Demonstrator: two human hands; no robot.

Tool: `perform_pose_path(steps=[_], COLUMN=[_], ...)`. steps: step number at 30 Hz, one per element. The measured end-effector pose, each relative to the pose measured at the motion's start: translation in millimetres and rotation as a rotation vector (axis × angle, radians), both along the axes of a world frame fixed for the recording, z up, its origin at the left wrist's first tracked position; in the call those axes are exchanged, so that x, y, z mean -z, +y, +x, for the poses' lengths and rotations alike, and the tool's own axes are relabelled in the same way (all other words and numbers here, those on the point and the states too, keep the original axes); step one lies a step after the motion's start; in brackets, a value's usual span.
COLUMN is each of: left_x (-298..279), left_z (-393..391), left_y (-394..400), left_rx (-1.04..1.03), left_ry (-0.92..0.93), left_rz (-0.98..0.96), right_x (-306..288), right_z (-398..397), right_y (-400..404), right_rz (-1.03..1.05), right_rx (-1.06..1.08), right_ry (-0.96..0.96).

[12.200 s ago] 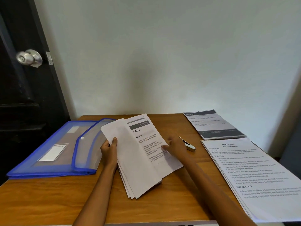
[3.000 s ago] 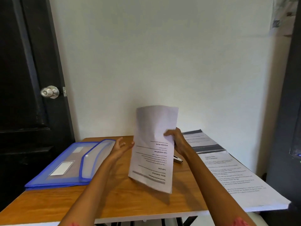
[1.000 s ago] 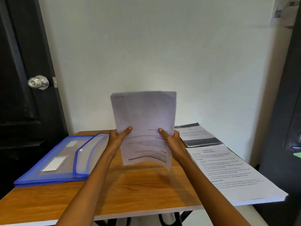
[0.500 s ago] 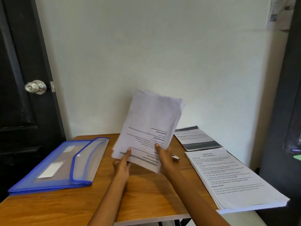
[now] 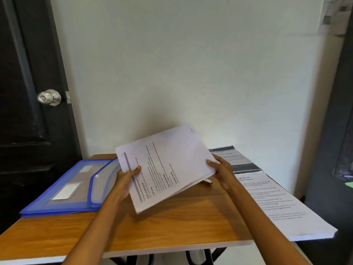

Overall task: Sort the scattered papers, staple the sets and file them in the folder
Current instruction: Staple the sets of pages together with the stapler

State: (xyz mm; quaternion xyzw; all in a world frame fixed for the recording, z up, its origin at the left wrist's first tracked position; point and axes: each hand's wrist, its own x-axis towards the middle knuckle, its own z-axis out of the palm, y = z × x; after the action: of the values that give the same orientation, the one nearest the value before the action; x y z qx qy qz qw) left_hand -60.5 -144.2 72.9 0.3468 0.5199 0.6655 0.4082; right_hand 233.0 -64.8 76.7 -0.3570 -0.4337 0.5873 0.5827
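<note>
Both hands hold one stack of papers [image 5: 168,169] up above the table [image 5: 172,222]. The left hand [image 5: 126,180] pinches the near left edge, thumb on top. The right hand [image 5: 221,171] grips the far right edge, fingers curled round it. The stack tilts and looks a bit blurry. Just under the right hand's side of the stack, a small stapler [image 5: 207,181] peeks out. Beside the left hand lies the blue folder [image 5: 72,188], flap open. Past the right hand lie two more paper sets [image 5: 277,203]. To do this step well, I think the edges should be lined up neatly before stapling one corner.
</note>
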Motion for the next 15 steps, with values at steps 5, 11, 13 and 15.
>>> perform_pose_path(steps=[5, 11, 13, 15], left_x=[-21.1, -29.5, -13.2, 10.1], left_z=[-4.2, -4.3, -5.9, -7.1], left_y=[-11.3, -9.7, -12.7, -13.2], left_rx=[0.106, 0.117, 0.091, 0.073], left_ry=[0.141, 0.114, 0.175, 0.217], left_rz=[0.011, 0.108, 0.059, -0.009], right_x=[-6.0, -0.8, 12.3, 28.1], right_z=[-7.4, -28.9, -27.4, -25.7], right_y=[-14.8, -17.9, -20.1, -26.0], right_rz=[0.088, 0.128, 0.151, 0.136], right_rx=[-0.031, 0.017, 0.007, 0.009], right_ry=[-0.324, -0.272, -0.359, -0.394])
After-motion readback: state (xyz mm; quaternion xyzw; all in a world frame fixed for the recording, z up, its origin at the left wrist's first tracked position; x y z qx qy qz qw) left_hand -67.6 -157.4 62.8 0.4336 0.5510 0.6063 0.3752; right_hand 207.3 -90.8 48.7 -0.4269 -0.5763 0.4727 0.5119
